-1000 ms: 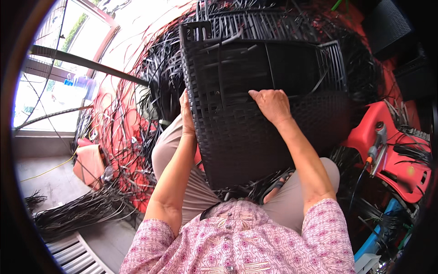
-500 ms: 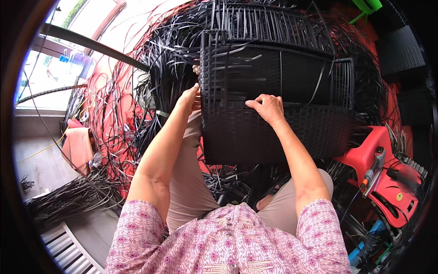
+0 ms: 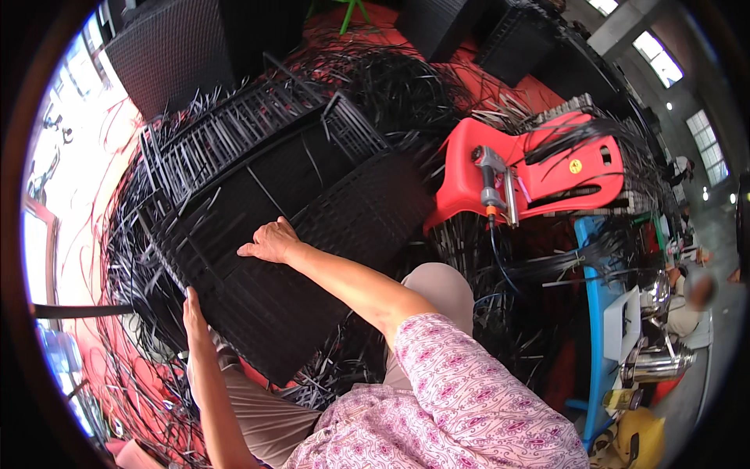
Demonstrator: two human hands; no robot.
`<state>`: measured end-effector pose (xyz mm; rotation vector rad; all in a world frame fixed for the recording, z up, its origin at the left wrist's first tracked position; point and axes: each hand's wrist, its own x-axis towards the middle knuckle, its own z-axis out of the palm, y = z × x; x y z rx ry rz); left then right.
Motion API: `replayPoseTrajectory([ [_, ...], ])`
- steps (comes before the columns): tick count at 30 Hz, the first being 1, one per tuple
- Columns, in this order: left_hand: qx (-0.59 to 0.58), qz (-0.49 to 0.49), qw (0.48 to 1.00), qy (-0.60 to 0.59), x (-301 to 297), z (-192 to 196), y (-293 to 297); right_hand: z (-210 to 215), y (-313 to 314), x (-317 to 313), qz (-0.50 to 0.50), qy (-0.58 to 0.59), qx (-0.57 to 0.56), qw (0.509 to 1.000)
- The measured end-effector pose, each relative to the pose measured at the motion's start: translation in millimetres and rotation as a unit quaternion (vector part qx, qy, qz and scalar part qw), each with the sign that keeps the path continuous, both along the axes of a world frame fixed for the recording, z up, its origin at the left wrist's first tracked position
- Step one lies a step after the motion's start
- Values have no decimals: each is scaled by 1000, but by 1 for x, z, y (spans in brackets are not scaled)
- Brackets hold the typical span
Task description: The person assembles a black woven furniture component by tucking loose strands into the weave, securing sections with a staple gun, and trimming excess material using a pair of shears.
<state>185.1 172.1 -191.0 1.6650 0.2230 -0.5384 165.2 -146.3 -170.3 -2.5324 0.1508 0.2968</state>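
A black woven wicker furniture piece (image 3: 273, 320), seemingly a chair with its back and slatted sides partly woven, lies tilted in front of my knees. Over its woven panel is my right hand (image 3: 271, 241), fingers curled and thumb side pointing left, closed near loose black strips; what it pinches, if anything, is hidden. Along the left edge of the piece rests my left hand (image 3: 194, 314), one digit stretched up against the side. Its other fingers are mostly out of sight behind the edge. Loose grey-black strips (image 3: 205, 207) stick out of the weave left of my right hand.
To the right a red plastic chair (image 3: 461, 176) bears a pneumatic nail gun (image 3: 491, 176) with a hose. Behind it stands a blue bench (image 3: 591, 313). Heaps of black strips (image 3: 398, 86) cover the red floor. Large woven furniture (image 3: 172, 59) stands at the back left.
The view has swung to the right, so the wicker piece now sits farther left and the red chair nearer the middle. Both hands stay at the piece in about the same places.
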Motion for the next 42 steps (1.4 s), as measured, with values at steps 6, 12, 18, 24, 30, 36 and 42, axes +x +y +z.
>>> replayPoseTrajectory([
  [6, 298, -115, 845, -429, -125, 76, -6, 58, -24, -62, -41, -107, 28, 993],
  [12, 183, 26, 932, -312, -193, 199, -30, 104, -2, -106, -9, -140, 72, 987],
  [18, 298, 3, 898, -325, -173, 152, -3, 32, 15, -113, 27, -240, 51, 969],
  [24, 248, 8, 926, -286, -133, 118, 36, 124, 2, -221, -137, -394, 231, 879],
  [30, 275, 2, 905, -325, -110, 98, 70, 256, -214, -479, -445, -474, -32, 759],
  [36, 262, -4, 922, -287, -149, 119, 19, 315, -365, -762, -689, -225, -339, 600],
  [42, 232, 40, 932, -274, -175, 171, -4, 253, -424, -839, -679, -114, -311, 655],
])
